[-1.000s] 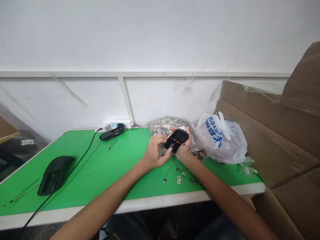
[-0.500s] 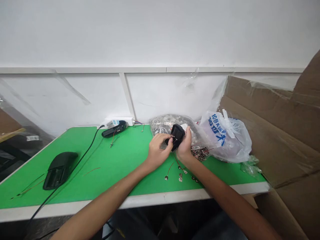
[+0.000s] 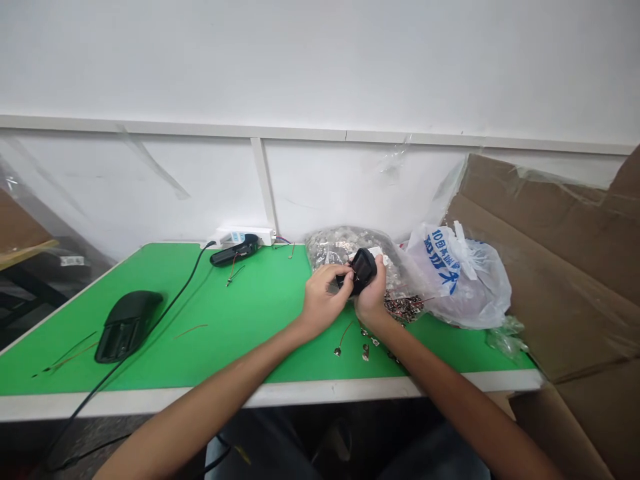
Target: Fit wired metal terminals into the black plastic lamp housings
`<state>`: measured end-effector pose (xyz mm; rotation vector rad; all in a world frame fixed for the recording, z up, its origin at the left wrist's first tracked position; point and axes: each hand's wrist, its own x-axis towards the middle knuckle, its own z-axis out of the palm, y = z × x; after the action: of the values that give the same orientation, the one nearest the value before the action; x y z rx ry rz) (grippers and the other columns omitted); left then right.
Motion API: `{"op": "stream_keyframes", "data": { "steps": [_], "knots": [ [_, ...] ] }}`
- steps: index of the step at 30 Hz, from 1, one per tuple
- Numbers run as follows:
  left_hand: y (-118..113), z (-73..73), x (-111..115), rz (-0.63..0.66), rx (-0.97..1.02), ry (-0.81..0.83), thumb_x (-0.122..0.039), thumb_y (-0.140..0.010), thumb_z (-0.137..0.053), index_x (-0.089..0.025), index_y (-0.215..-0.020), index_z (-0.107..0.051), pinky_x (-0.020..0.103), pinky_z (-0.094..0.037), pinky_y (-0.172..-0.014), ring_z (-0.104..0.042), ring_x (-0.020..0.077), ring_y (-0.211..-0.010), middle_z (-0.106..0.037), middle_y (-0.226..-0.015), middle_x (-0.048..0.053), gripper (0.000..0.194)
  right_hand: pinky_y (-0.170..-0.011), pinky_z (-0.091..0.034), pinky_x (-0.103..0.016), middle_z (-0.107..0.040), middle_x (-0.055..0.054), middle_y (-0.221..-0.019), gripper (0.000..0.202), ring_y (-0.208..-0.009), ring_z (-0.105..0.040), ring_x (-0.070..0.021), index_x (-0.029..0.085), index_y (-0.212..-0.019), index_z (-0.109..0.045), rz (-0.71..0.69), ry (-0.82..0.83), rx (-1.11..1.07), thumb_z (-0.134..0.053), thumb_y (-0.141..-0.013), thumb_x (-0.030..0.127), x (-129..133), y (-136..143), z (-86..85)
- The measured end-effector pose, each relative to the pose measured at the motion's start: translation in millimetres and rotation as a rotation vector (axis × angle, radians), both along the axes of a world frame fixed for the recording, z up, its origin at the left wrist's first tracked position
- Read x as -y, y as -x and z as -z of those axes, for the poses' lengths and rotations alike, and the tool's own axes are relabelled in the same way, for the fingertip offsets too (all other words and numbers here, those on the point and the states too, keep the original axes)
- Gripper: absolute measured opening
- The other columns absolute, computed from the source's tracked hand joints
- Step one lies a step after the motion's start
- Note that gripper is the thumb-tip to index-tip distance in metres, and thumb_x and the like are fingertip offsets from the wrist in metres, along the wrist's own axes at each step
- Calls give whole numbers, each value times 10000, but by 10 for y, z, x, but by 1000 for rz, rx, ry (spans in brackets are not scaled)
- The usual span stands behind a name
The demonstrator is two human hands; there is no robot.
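A small black plastic housing (image 3: pixel 365 265) is held up in front of a clear bag of small metal parts (image 3: pixel 325 248). My right hand (image 3: pixel 373 293) wraps round its right side and underside. My left hand (image 3: pixel 327 293) has thumb and fingertips pinched together at its left edge; whatever lies between those fingertips is too small to make out. Beside my right wrist is a heap of small metal contacts with wires (image 3: pixel 404 307). Below the hands, a contact with a red wire (image 3: pixel 338 351) and several loose contacts (image 3: pixel 366 352) lie on the green table top (image 3: pixel 250 333).
On the left sits a black housing (image 3: pixel 129 325), with a black cable (image 3: pixel 170 308) running past it. Another black housing (image 3: pixel 234 252) leans by a white power strip (image 3: pixel 245 235). At right are a tied white plastic bag (image 3: pixel 465 287) and a large cardboard box (image 3: pixel 550 267).
The view has turned and tilted slightly, so most things appear shifted right. Both hands keep their hold at the black housing, which looks slightly turned.
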<state>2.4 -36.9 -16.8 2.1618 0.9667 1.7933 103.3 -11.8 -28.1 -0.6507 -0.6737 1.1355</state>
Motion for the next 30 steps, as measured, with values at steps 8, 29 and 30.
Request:
{"op": "stream_keyframes", "data": {
  "steps": [8,29,30],
  "knots": [
    [-7,29,4,8,44,19,-254,-988,-652,-187,-1027,-747,317,-596,-866,-750,173,-921,-799,-1006,65,123,-743,-550,-350,-675,7,-702,549,-715,-640,-199,249,-754,-646,53,-10,-1,-532,-844,778,13,-8,-20],
    [48,4,-39,33,31,55,-247,-972,-659,-182,-958,-743,252,-552,-739,-689,129,-756,-772,-888,41,107,-717,-546,-328,-736,-9,-745,607,-718,-691,-196,207,-824,-701,98,-55,253,-466,-919,758,-25,-130,27],
    [41,9,-39,37,47,84,-254,-966,-665,-183,-959,-747,249,-549,-724,-681,125,-738,-774,-890,40,109,-717,-544,-324,-736,-7,-743,620,-718,-689,-192,206,-822,-698,82,-60,251,-455,-918,769,-37,-135,40]
  ]
}}
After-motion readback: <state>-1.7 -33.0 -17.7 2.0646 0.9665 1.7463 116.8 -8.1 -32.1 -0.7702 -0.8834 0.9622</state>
